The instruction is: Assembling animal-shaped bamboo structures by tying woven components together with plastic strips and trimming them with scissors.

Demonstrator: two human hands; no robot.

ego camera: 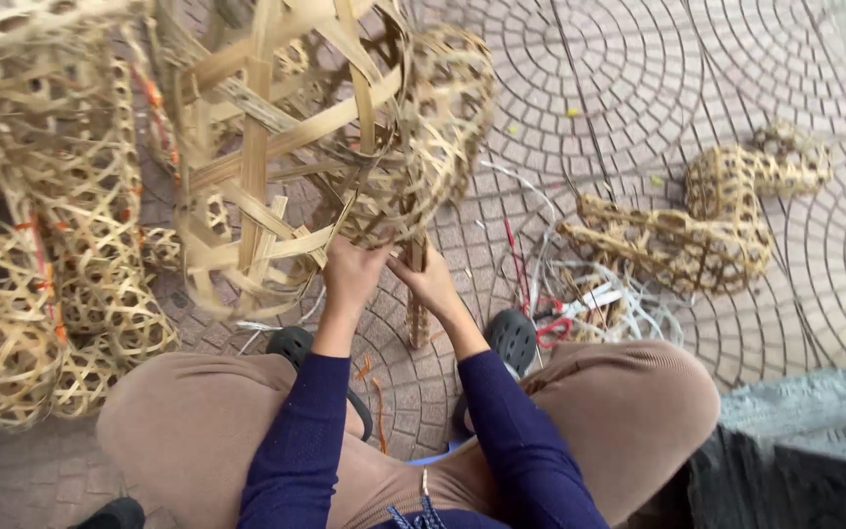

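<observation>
I sit with knees apart over a paved floor. My left hand (350,274) and my right hand (428,279) both grip the lower edge of a large open-weave bamboo frame (276,127), shaped like a rounded cage with a finer woven neck (443,118) on its right side. A bamboo stick (417,313) drops from the frame to the floor between my hands. Dark blue sleeves cover both forearms.
Several woven bamboo baskets (41,274) are piled at the left. A duck-shaped woven bamboo figure (707,220) lies at the right. White strips and red-handled scissors (552,328) lie by my right foot. A dark stone block (805,451) is at the lower right.
</observation>
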